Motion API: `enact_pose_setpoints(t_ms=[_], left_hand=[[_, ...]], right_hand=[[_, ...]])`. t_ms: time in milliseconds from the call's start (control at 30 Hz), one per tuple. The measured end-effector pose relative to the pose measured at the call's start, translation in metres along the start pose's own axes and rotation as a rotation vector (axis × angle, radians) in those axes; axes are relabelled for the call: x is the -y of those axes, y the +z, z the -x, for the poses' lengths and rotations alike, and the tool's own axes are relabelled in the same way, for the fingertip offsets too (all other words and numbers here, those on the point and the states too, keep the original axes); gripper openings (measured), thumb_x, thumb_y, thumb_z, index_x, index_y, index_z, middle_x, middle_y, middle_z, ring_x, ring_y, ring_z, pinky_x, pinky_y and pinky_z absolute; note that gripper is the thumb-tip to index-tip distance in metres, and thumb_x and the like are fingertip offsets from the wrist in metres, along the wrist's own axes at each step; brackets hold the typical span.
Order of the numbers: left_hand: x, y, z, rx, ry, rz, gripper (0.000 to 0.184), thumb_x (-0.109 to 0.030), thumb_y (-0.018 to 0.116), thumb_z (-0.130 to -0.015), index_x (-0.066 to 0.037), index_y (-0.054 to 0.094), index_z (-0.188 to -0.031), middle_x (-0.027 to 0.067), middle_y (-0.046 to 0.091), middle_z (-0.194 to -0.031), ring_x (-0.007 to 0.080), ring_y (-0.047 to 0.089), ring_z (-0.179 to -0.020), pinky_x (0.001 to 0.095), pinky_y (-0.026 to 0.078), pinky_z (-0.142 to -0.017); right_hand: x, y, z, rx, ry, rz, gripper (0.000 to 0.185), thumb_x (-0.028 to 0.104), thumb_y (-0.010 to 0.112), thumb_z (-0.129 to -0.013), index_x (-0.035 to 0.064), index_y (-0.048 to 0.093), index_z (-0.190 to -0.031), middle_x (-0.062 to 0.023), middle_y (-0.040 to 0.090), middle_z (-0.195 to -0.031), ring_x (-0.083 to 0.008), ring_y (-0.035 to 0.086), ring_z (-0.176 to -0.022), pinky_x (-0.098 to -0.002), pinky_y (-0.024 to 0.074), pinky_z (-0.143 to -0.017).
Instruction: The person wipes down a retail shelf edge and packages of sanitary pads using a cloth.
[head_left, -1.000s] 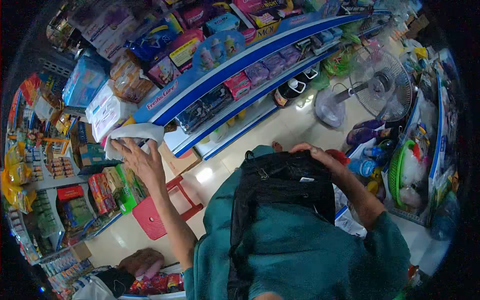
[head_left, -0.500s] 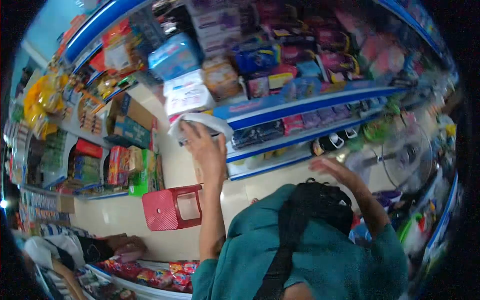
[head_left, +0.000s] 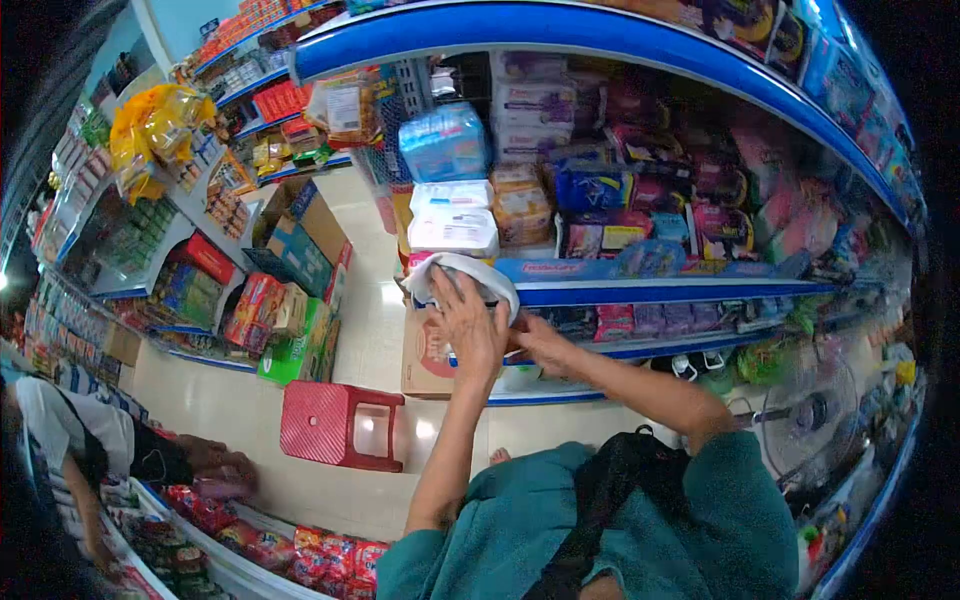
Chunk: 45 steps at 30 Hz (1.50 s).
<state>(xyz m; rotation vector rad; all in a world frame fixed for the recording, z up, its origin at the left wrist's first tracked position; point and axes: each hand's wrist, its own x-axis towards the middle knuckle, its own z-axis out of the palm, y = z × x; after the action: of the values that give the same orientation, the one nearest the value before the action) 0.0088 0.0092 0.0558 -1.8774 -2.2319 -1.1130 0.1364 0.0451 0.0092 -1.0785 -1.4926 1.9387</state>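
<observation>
At the left end of a blue-edged shelf is a white, soft-looking item [head_left: 502, 282] with a pale rim and a greyish middle; its exact kind is unclear. My left hand [head_left: 468, 328] grips it from the front, fingers fanned across the greyish part and thumb out to the right. Against its lower right side, my right hand [head_left: 547, 347] has its fingers curled in, the tips partly hidden behind the item and my left hand. Just behind stands a stack of white packs [head_left: 452, 222], with a blue pack [head_left: 443, 143] above and an orange-brown pack [head_left: 521, 205] to the right.
A red plastic stool [head_left: 318, 424] stands on the tiled floor, left of my arm. Under the shelf end is a cardboard box [head_left: 424, 368]. A fan [head_left: 808, 415] is at right. Another person [head_left: 85, 430] is at lower left, beside red packets [head_left: 325, 560].
My right hand has come from the right, where it hung apart from the shelf, to the white item. My left hand stays on that item. The view has shifted.
</observation>
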Motion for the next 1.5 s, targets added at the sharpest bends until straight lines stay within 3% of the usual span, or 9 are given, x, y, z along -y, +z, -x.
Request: enact_pose_setpoints(t_ms=[167, 267, 567, 700, 733, 833, 867, 1367, 1500], left_hand=[[0.000, 0.001, 0.003, -0.021, 0.004, 0.021, 0.081, -0.034, 0.062, -0.081, 0.004, 0.022, -0.141, 0.0295, 0.009, -0.147, 0.0448, 0.016, -0.135, 0.0579, 0.018, -0.106], [0.008, 0.007, 0.010, -0.036, 0.016, -0.002, 0.079, -0.034, 0.064, -0.081, 0.003, 0.026, -0.139, 0.0302, 0.011, -0.147, 0.0451, 0.016, -0.135, 0.0585, 0.019, -0.105], [0.006, 0.012, 0.023, 0.040, 0.070, 0.002, 0.074, -0.030, 0.065, -0.079, 0.001, 0.032, -0.138, 0.0329, 0.011, -0.145, 0.0469, 0.016, -0.134, 0.0594, 0.015, -0.106], [0.003, 0.016, 0.026, 0.017, 0.102, 0.022, 0.072, -0.027, 0.065, -0.079, 0.001, 0.033, -0.137, 0.0330, 0.010, -0.145, 0.0474, 0.015, -0.134, 0.0599, 0.012, -0.106], [0.004, 0.017, 0.027, 0.004, 0.108, 0.036, 0.070, -0.025, 0.065, -0.078, 0.002, 0.035, -0.135, 0.0332, 0.011, -0.145, 0.0478, 0.016, -0.134, 0.0608, 0.012, -0.105], [0.006, 0.020, 0.030, -0.009, 0.135, 0.041, 0.068, -0.024, 0.065, -0.077, 0.002, 0.037, -0.133, 0.0332, 0.011, -0.145, 0.0479, 0.016, -0.134, 0.0617, 0.011, -0.104], [0.006, 0.021, 0.031, -0.011, 0.146, 0.037, 0.068, -0.024, 0.066, -0.077, 0.002, 0.037, -0.133, 0.0332, 0.011, -0.145, 0.0477, 0.015, -0.134, 0.0617, 0.011, -0.105], [-0.022, 0.040, 0.048, 0.155, 0.201, 0.033, 0.075, -0.022, 0.068, -0.075, -0.006, 0.032, -0.139, 0.0287, 0.008, -0.148, 0.0459, 0.011, -0.136, 0.0608, 0.010, -0.106], [-0.033, 0.044, 0.050, 0.183, 0.223, 0.032, 0.075, -0.021, 0.068, -0.074, -0.007, 0.032, -0.139, 0.0273, 0.008, -0.149, 0.0451, 0.012, -0.136, 0.0612, 0.011, -0.106]], right_hand=[[-0.014, -0.012, 0.008, 0.048, 0.005, -0.363, 0.026, 0.022, 0.057, -0.090, 0.0027, 0.055, -0.107, -0.0080, 0.064, -0.092, -0.0179, 0.063, -0.074, -0.0312, 0.0503, -0.064], [0.006, -0.030, 0.046, -0.137, 0.018, -0.339, 0.023, 0.016, 0.055, -0.090, 0.0010, 0.055, -0.108, -0.0089, 0.063, -0.088, -0.0175, 0.062, -0.070, -0.0301, 0.0502, -0.061], [0.045, -0.064, 0.076, -0.644, -0.500, -0.066, 0.020, 0.008, 0.057, -0.085, 0.0024, 0.055, -0.104, -0.0072, 0.061, -0.093, -0.0134, 0.059, -0.079, -0.0259, 0.0490, -0.066], [0.054, -0.060, 0.083, -0.752, -0.735, 0.810, 0.026, 0.001, 0.057, -0.080, 0.0007, 0.058, -0.105, -0.0127, 0.056, -0.098, -0.0195, 0.059, -0.085, -0.0233, 0.0462, -0.071], [0.049, -0.063, 0.084, -0.663, -0.635, 0.910, 0.037, 0.003, 0.060, -0.076, 0.0007, 0.054, -0.113, -0.0173, 0.051, -0.109, -0.0286, 0.056, -0.096, -0.0322, 0.0457, -0.081], [0.021, -0.071, 0.077, -0.604, -0.693, 1.310, 0.049, 0.007, 0.062, -0.075, 0.0035, 0.048, -0.122, -0.0194, 0.045, -0.118, -0.0364, 0.047, -0.108, -0.0431, 0.0374, -0.095], [0.015, -0.072, 0.080, -0.533, -0.633, 1.351, 0.057, 0.010, 0.063, -0.074, 0.0052, 0.043, -0.127, -0.0208, 0.039, -0.126, -0.0407, 0.039, -0.114, -0.0513, 0.0264, -0.103], [-0.012, -0.124, 0.110, -0.758, -0.587, 1.535, 0.058, 0.012, 0.061, -0.072, 0.0040, 0.043, -0.127, -0.0186, 0.039, -0.128, -0.0365, 0.041, -0.111, -0.0541, 0.0260, -0.102], [-0.019, -0.138, 0.118, -0.758, -0.506, 1.510, 0.060, 0.015, 0.062, -0.074, 0.0055, 0.041, -0.130, -0.0218, 0.037, -0.131, -0.0389, 0.036, -0.121, -0.0568, 0.0212, -0.105]])
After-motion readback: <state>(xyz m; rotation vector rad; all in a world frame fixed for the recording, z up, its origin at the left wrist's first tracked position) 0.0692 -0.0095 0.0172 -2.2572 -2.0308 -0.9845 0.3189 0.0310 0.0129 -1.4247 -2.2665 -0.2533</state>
